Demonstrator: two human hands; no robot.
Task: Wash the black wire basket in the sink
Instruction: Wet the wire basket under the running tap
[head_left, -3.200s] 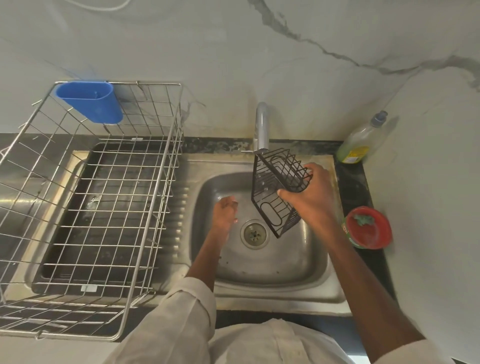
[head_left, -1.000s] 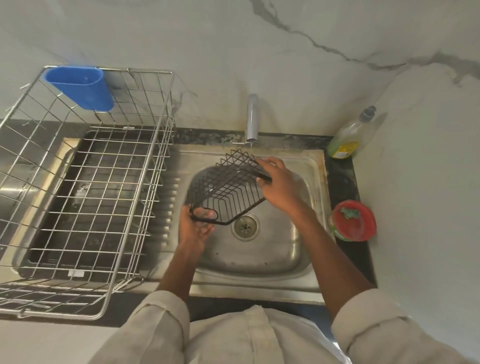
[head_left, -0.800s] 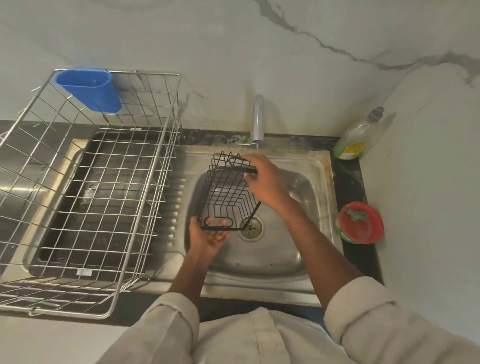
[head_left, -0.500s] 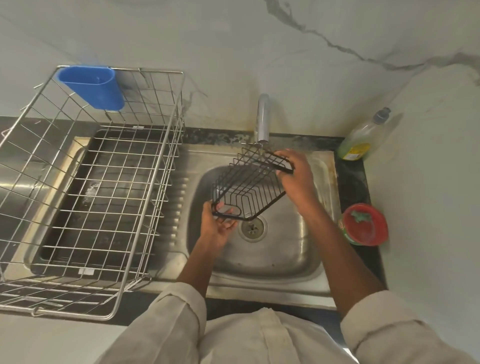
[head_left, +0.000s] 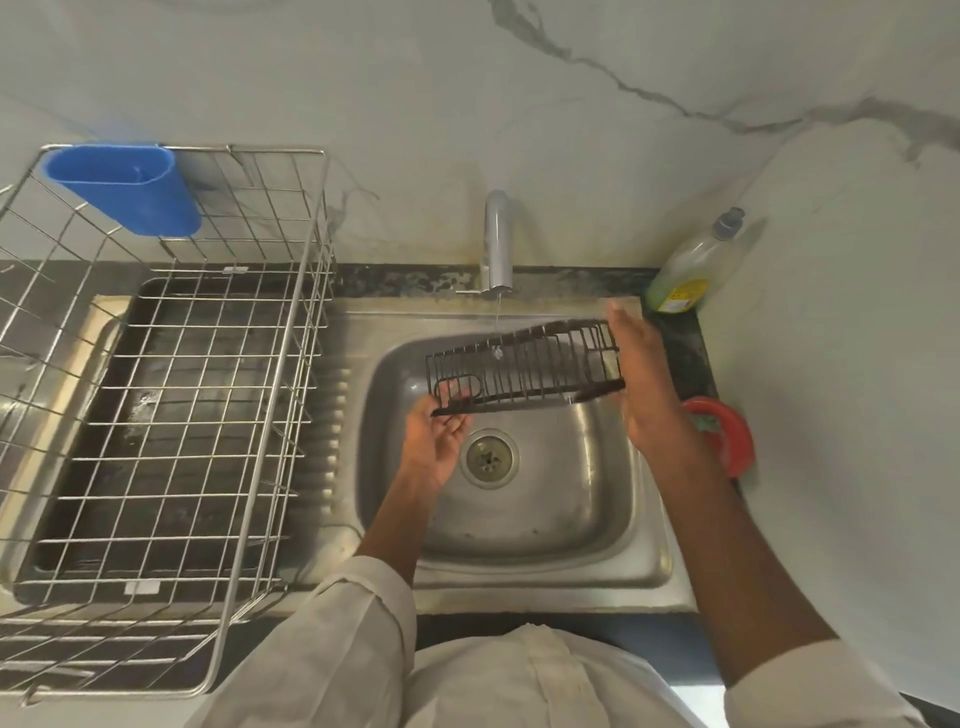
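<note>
The black wire basket (head_left: 524, 366) has swung round from its steep tilt and now stretches lengthwise across the back of the sink (head_left: 545, 519), right under the thin stream from the tap (head_left: 497, 239). The left hand (head_left: 434, 441) cups its left end from below, fingers curled on the wire; the right hand (head_left: 641, 379) presses flat against its right end, fingers straight. A soap bottle (head_left: 693, 265) stands in the counter's back right corner.

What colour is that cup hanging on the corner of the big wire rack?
Bright blue; the cup shows clearly in the head view.
</note>
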